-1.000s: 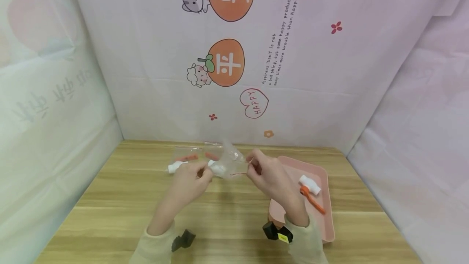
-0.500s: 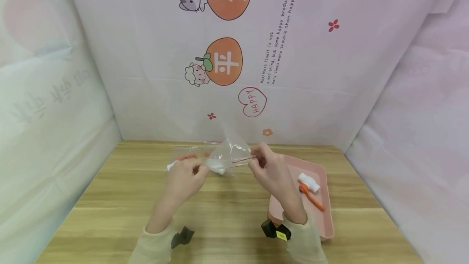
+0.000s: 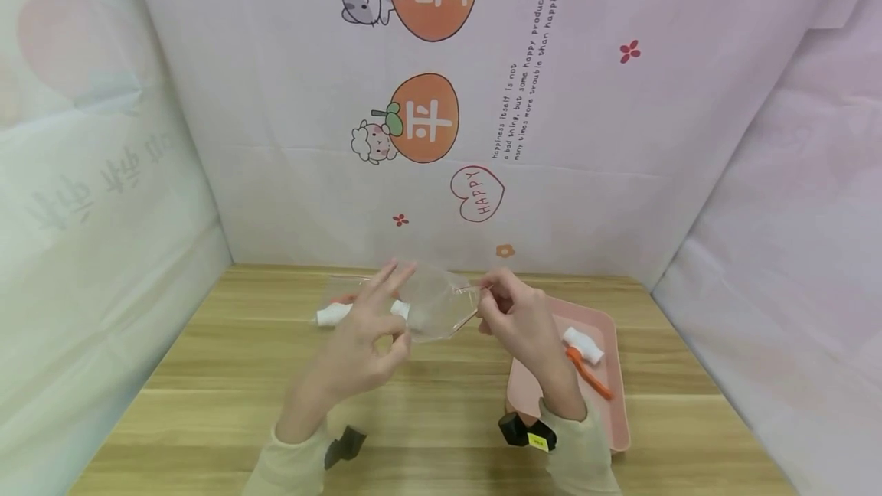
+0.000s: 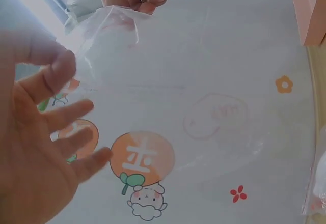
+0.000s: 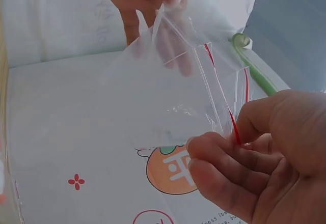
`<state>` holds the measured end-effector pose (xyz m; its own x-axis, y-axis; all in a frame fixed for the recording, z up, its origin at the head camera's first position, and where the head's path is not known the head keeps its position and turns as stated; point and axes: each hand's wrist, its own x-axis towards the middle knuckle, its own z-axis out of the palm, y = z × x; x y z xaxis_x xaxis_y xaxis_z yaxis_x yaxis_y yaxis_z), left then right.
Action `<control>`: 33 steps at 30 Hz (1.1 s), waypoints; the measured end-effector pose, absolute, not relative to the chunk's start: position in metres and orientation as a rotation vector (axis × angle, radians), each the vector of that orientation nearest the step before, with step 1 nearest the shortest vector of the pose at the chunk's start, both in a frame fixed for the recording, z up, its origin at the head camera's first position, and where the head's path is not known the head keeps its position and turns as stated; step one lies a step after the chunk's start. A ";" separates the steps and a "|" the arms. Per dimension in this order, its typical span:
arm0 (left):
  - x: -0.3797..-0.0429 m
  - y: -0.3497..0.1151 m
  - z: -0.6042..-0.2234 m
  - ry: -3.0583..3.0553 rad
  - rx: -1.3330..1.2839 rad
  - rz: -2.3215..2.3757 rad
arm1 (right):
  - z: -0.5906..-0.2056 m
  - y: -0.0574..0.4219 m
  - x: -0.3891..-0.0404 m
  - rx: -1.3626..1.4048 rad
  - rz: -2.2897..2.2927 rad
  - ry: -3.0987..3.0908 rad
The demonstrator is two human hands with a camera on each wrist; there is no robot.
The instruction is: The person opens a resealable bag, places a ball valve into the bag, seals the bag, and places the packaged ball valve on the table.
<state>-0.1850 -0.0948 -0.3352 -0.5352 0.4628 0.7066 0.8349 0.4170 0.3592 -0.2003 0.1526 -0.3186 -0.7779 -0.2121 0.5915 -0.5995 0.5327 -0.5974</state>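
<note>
A clear zip bag [image 3: 434, 301] with a red line along its mouth is held up above the table between both hands. My left hand [image 3: 358, 339] pinches one side of it between thumb and forefinger, the other fingers spread out. At the mouth, beside the red line, my right hand [image 5: 265, 152] pinches the zip bag; its remaining fingers are curled. The bag looks empty in the right wrist view. Behind the left hand lies a white rounded piece [image 3: 333, 315] with an orange piece in a clear bag; another white piece [image 3: 400, 308] shows past the fingers, partly hidden.
A pink tray [image 3: 619, 373] stands at the right, partly under the right forearm. In it lie a white piece [image 3: 583, 344] and an orange stick-like piece [image 3: 594, 378]. A printed cloth [image 3: 579, 197] hangs behind the wooden table [image 3: 207, 404].
My left hand has spread its outer fingers and turned, now covering more of the bagged pieces behind it. The zip bag has swung and its mouth has changed angle. The right hand keeps its pinch.
</note>
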 end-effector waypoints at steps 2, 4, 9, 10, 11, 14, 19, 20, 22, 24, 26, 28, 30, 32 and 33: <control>-0.185 -0.093 -0.335 -2.136 -1.167 -0.953 | -0.318 0.152 -0.200 0.664 1.177 -2.329; -0.184 -0.090 -0.335 -2.106 -1.217 -0.929 | -0.318 0.152 -0.200 0.683 1.208 -2.327; -0.181 -0.083 -0.335 -2.032 -1.258 -0.834 | -0.319 0.151 -0.202 0.748 1.299 -2.322; -0.180 -0.082 -0.335 -2.024 -1.261 -0.818 | -0.320 0.151 -0.203 0.755 1.318 -2.324; -0.180 -0.082 -0.335 -2.018 -1.264 -0.808 | -0.320 0.151 -0.203 0.758 1.328 -2.328; -0.178 -0.081 -0.334 -2.022 -1.263 -0.770 | -0.319 0.151 -0.204 0.764 1.356 -2.345; -0.178 -0.081 -0.334 -2.009 -1.255 -0.753 | -0.318 0.152 -0.206 0.805 1.412 -2.367; -0.179 -0.081 -0.334 -2.007 -1.249 -0.758 | -0.319 0.152 -0.206 0.819 1.434 -2.369; -0.180 -0.081 -0.334 -2.002 -1.234 -0.778 | -0.319 0.153 -0.208 0.857 1.482 -2.367; -0.182 -0.081 -0.335 -2.002 -1.217 -0.804 | -0.320 0.153 -0.208 0.884 1.529 -2.365; -0.183 -0.082 -0.335 -2.002 -1.202 -0.828 | -0.320 0.153 -0.209 0.897 1.570 -2.365; -0.184 -0.082 -0.336 -1.989 -1.197 -0.855 | -0.320 0.154 -0.208 0.904 1.604 -2.364; -0.186 -0.081 -0.336 -1.975 -1.193 -0.868 | -0.319 0.154 -0.207 0.898 1.635 -2.366; -0.187 -0.080 -0.337 -1.970 -1.189 -0.877 | -0.318 0.154 -0.206 0.897 1.667 -2.365; -0.188 -0.080 -0.338 -1.969 -1.187 -0.884 | -0.318 0.154 -0.206 0.894 1.675 -2.368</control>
<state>-0.1878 -0.0797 -0.3379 -0.3656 0.4605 0.8089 0.9104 0.3579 0.2077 -0.2060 0.1543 -0.3180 -0.8213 -0.3994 0.4073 -0.5171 0.2197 -0.8272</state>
